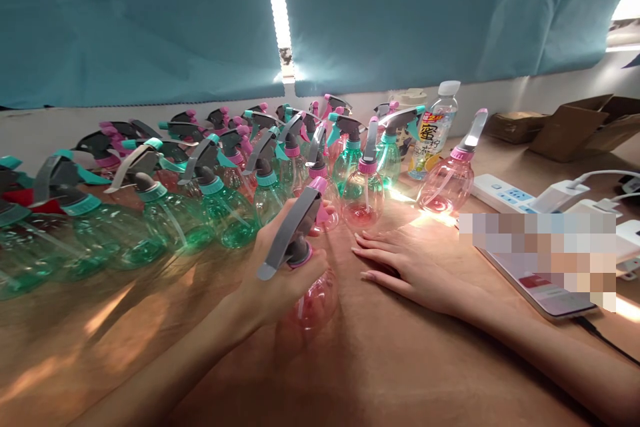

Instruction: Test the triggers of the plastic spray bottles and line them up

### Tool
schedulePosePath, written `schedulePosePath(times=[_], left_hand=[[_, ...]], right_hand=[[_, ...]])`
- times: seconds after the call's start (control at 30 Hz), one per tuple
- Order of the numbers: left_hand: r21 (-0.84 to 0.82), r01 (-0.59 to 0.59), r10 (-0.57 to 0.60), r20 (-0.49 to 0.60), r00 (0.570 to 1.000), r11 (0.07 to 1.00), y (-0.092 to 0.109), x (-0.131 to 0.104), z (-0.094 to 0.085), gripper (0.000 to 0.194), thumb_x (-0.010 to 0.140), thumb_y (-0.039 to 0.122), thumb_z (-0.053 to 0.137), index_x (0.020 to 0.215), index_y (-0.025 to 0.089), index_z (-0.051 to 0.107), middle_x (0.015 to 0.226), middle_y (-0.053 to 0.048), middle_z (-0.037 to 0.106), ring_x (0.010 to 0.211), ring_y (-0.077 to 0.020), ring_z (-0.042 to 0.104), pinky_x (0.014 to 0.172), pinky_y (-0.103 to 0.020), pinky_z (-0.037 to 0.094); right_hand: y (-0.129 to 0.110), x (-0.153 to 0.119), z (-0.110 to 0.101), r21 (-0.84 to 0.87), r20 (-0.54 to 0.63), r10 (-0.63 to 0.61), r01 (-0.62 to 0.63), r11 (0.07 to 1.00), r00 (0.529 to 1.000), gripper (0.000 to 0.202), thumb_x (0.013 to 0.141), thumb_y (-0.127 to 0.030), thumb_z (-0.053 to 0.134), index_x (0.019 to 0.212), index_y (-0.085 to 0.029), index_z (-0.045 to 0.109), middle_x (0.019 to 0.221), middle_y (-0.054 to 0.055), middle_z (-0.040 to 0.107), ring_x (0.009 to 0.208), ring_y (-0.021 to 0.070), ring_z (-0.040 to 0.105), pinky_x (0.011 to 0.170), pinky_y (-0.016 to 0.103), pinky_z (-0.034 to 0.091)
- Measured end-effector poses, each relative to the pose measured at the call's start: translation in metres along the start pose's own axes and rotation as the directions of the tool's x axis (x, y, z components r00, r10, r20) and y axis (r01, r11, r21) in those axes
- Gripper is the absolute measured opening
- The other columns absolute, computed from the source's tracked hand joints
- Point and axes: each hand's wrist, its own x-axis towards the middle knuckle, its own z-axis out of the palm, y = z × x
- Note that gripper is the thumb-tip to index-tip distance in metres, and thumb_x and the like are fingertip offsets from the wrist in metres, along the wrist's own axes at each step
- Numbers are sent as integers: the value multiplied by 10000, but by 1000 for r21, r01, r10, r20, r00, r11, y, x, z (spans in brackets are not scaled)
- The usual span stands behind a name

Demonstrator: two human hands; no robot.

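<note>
My left hand (273,273) is wrapped round the neck of a pink spray bottle (320,300) with a grey and pink trigger head. The bottle is at the table's middle, close in front of me. To its right, my right hand (405,270) lies on the tabletop with the fingers stretched out and nothing in them. Just beyond both hands stands another pink spray bottle (363,197). A further pink spray bottle (447,183) stands apart to the right. Green spray bottles (227,213) with teal collars line up to the left of my left hand.
Behind are several more pink and green spray bottles (295,167). A drink bottle (440,123) stands at the back. On the right are a white power strip (500,190) with plugged-in chargers, a phone (540,290) with a cable, and an open cardboard box (575,137). A wooden table (380,373) carries everything.
</note>
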Motion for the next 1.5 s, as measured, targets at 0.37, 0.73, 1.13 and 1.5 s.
schedulePosePath(times=[0.37, 0.73, 1.13, 1.5], left_hand=[[-95, 20, -17, 28, 999, 995, -3, 0, 2, 328, 739, 270, 523, 1064, 234, 503, 766, 23, 587, 692, -169, 615, 594, -282, 501], [-94, 27, -26, 16, 1000, 995, -2, -1, 2, 419, 730, 258, 543, 1147, 246, 509, 715, 27, 553, 603, -153, 561, 592, -288, 513], [-116, -2, 5, 19, 1000, 993, -3, 0, 2, 393, 744, 239, 534, 1137, 218, 530, 707, 32, 564, 561, -137, 544, 543, -265, 494], [-113, 7, -6, 6, 1000, 994, -1, 0, 0, 399, 729, 242, 555, 1128, 237, 546, 750, 18, 594, 584, -150, 559, 549, -281, 488]], right_hand=[[-1, 0, -1, 16, -26, -11, 11, 1000, 1000, 470, 971, -429, 478, 1405, -250, 498, 1462, 82, 483, 1359, 288, 420, 1125, 519, 342], [-2, 0, -2, 4, -21, -8, 8, 1000, 1000, 466, 970, -427, 481, 1400, -250, 504, 1464, 70, 483, 1361, 283, 418, 1129, 508, 344], [-2, 1, -2, -42, -2, -7, 7, 999, 1000, 477, 978, -439, 459, 1401, -224, 502, 1475, 67, 468, 1369, 271, 407, 1139, 496, 335], [-4, 4, -2, -42, -28, -49, 48, 998, 998, 444, 983, -407, 459, 1376, -212, 529, 1446, 88, 503, 1349, 268, 437, 1130, 486, 351]])
